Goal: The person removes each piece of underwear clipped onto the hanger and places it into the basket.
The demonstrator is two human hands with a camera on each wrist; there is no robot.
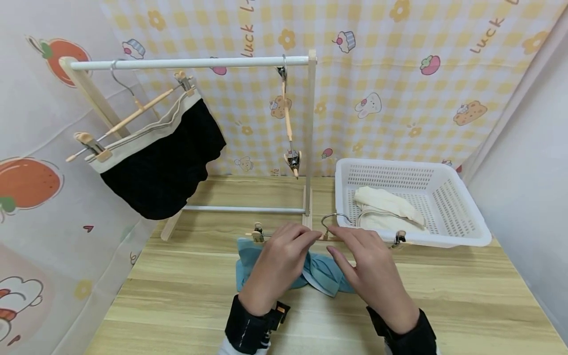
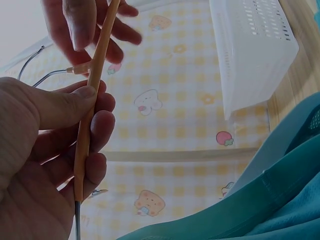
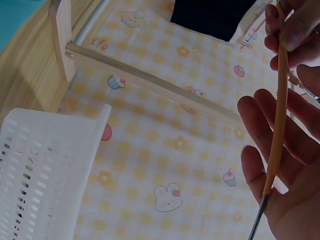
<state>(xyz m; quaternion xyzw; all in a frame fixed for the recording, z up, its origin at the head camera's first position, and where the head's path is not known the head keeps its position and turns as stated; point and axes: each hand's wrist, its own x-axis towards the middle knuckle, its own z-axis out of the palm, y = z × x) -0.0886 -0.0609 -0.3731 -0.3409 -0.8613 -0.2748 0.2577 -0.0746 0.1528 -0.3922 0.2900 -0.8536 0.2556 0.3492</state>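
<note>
My left hand (image 1: 280,261) pinches the wooden bar of a clip hanger (image 2: 101,50) between thumb and fingers. The right hand (image 1: 374,266) is at the same bar, its fingers loosely extended behind the wood in the right wrist view. The hanger's metal hook (image 1: 336,215) points up and away, and a metal clip shows near each end, the left one (image 1: 257,233) and the right one (image 1: 400,238). Beneath the hands a teal garment (image 1: 326,273) lies rumpled on the table, partly hidden by the left hand.
A rack with a white rail (image 1: 186,63) stands at the back left. From it hang black shorts (image 1: 164,162) clipped on one hanger and a bare clip hanger (image 1: 287,113). At right, a white basket (image 1: 481,231) holds folded cream cloth (image 1: 390,207), close behind the held hanger.
</note>
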